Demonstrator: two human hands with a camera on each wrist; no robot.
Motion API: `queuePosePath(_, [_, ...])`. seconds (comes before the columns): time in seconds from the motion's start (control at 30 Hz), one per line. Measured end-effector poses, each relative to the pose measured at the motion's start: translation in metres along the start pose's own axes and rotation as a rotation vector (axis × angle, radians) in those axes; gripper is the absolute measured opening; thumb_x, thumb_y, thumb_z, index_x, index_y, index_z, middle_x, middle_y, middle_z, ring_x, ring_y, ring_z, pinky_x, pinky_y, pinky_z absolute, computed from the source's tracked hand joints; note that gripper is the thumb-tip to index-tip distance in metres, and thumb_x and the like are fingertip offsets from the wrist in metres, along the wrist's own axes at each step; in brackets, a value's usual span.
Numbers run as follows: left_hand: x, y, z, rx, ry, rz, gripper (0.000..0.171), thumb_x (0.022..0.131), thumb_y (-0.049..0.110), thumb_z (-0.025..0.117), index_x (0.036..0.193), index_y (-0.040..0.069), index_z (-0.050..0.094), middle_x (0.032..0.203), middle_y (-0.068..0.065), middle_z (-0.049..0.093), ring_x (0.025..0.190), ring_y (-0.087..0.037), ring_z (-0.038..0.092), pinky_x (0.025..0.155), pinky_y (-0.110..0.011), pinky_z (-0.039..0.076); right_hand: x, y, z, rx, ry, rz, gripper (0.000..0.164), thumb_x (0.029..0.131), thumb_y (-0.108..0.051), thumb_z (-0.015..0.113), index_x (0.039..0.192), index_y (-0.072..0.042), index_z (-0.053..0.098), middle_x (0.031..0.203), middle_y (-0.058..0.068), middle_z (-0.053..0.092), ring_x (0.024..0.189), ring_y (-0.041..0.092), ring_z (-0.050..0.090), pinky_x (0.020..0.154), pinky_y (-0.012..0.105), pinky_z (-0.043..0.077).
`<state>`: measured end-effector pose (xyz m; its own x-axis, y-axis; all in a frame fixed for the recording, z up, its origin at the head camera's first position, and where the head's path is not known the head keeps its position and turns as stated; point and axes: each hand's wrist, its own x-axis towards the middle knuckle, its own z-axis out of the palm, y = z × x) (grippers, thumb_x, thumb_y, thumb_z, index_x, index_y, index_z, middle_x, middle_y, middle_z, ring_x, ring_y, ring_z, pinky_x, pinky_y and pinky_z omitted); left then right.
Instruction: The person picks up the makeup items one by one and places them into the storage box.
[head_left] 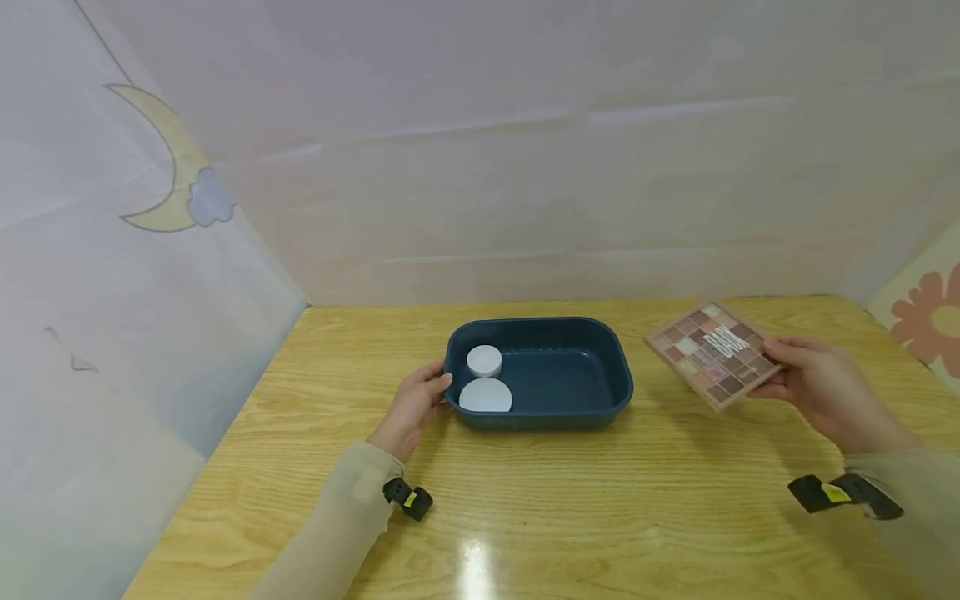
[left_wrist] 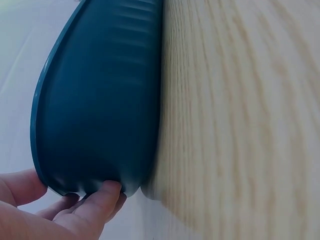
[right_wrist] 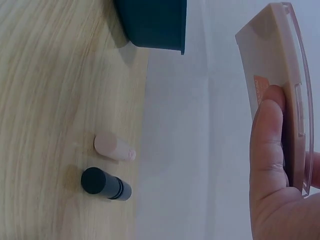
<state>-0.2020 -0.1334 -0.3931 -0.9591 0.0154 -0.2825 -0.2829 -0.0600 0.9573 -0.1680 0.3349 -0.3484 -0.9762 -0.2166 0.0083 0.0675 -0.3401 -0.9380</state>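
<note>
- Where the near edge of the head view is crossed by both forearms, pale sleeves (head_left: 330, 512) and black wrist straps (head_left: 843, 493) are seen above a wood-grained table (head_left: 585, 517), on which a bright patch of glare is cast
- By the left hand (head_left: 411, 408), the left end of a dark blue basin (head_left: 540, 422) is grasped, the thumb being laid at the rim and other fingers pressed against the outer wall
- By the right hand (head_left: 825, 387), a flat makeup palette (head_left: 712, 354) is gripped at its right-hand corner, with fingers seen on both faces; it is held tilted above the table, to the right of the basin and apart from it
- Under the palette's clear lid, rows of brown, pink and pale pans are shown, overlaid by white lettering
- In the basin's left end, two round white containers are held: the larger container (head_left: 486, 394) is placed nearer, partly hidden by the front wall, and the smaller container (head_left: 484, 360) just behind it
- Farther along the table, a pale pink tube (right_wrist: 114, 146) and a black tube (right_wrist: 106, 183) are caught near each other in the right wrist view
- Beyond the table, a pale creased backdrop (head_left: 480, 208) is seen, a yellow moon (head_left: 168, 142) being printed at the left and a reddish flower (head_left: 911, 317) at the right
</note>
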Motion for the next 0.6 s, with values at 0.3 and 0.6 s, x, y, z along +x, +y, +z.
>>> queuePosePath(0.3, [-0.001,0.001,0.0,0.009,-0.012,-0.002,0.046,0.102,0.007,0.047,0.146,-0.006,0.037,0.146,-0.022,0.042,0.129,-0.034,0.046,0.102,-0.047,0.039,0.009,-0.002,0.01,-0.034,0.034,0.039,0.025,0.104,-0.013,0.043,0.098,-0.01,0.068,0.09,0.008,0.068,0.077,0.021,0.069,0.065,0.032,0.056])
queuePosePath(0.6, [-0.001,0.001,0.0,0.0,-0.007,-0.006,0.046,0.102,0.006,0.047,0.146,-0.005,0.038,0.146,-0.021,0.043,0.129,-0.033,0.047,0.102,-0.047,0.039,0.016,-0.001,0.02,-0.056,0.018,0.029,0.025,0.105,-0.009,0.041,0.096,-0.009,0.065,0.087,0.008,0.067,0.075,0.02,0.068,0.063,0.031,0.055])
